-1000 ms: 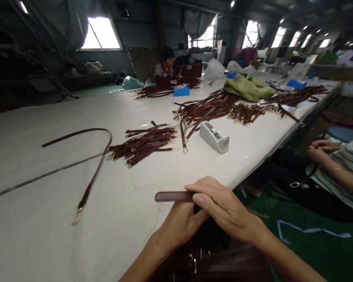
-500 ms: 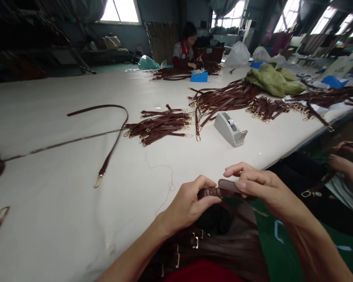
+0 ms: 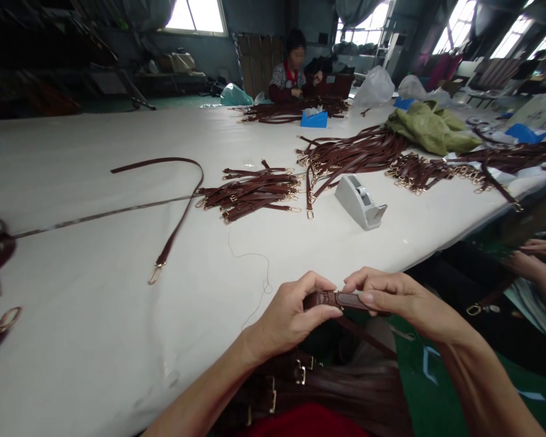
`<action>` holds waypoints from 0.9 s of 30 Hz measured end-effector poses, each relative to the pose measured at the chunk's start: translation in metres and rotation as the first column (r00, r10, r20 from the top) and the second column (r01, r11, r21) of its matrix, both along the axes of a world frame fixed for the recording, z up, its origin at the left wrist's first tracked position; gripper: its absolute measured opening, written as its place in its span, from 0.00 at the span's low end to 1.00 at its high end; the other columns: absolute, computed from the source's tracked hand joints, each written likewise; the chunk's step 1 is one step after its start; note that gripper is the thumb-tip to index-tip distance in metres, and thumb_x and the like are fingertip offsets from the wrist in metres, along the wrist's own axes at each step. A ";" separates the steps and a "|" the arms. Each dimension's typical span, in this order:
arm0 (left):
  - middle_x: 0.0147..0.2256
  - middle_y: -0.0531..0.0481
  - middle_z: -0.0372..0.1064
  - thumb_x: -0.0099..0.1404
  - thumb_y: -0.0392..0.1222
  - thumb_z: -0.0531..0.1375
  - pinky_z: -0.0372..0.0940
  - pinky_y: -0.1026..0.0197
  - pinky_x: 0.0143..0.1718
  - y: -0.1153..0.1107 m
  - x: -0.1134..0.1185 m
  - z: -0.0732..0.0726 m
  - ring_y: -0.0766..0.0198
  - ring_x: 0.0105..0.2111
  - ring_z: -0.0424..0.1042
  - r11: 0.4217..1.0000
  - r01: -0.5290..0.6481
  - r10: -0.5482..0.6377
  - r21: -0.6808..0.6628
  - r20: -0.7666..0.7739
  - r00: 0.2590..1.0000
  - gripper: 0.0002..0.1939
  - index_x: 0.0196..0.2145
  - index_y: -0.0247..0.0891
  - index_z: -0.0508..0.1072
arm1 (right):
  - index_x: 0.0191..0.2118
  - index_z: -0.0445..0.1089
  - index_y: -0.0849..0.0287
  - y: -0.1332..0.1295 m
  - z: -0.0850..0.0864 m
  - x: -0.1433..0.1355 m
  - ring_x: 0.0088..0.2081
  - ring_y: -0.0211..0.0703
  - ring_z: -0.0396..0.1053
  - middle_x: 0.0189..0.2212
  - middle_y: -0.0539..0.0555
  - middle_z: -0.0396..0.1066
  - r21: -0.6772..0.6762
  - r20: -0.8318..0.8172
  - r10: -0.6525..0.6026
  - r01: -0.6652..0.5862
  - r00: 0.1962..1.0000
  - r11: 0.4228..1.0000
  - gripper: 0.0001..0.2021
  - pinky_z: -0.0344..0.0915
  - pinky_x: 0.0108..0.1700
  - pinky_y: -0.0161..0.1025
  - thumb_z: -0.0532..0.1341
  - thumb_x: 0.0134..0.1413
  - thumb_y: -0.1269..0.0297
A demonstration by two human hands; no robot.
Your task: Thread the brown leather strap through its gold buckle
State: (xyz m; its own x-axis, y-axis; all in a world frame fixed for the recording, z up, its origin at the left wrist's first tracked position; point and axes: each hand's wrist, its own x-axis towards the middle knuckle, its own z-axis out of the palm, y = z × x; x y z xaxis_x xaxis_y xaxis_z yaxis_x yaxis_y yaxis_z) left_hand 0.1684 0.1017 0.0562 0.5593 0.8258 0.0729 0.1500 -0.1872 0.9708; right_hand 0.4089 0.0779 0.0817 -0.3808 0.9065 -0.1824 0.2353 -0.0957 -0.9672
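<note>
Both hands pinch one brown strap (image 3: 341, 299) at table edge (image 3: 404, 258) — left hand (image 3: 291, 315) & right hand (image 3: 394, 297) close together. Risk: grip slips, strap end drops into lap pile (image 3: 327, 382) — tangles w/ buckles.

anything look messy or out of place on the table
One loose thread trails in a curl across the bare table, apart from the strap piles. A single long strap sprawls alone, away from the bundle. Otherwise nothing looks damaged or spilled.
</note>
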 end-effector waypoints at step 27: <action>0.32 0.49 0.74 0.61 0.46 0.62 0.62 0.61 0.33 -0.020 -0.010 -0.003 0.62 0.29 0.66 0.967 0.197 -0.194 -0.162 0.033 0.980 0.19 0.49 0.39 0.78 | 0.31 0.65 0.52 -0.031 -0.031 -0.027 0.38 0.49 0.70 0.38 0.54 0.72 -0.272 -0.229 -0.039 -0.026 0.973 0.962 0.22 0.66 0.45 0.48 0.63 0.48 0.37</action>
State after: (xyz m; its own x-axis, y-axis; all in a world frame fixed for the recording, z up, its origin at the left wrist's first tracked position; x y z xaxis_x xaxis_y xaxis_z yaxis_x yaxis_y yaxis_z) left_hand 0.1587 0.0815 0.0531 0.7111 0.7017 -0.0439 0.1100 -0.0493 0.9927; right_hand 0.3820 0.0470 0.0502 -0.4360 0.8372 -0.3301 0.0079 -0.3632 -0.9317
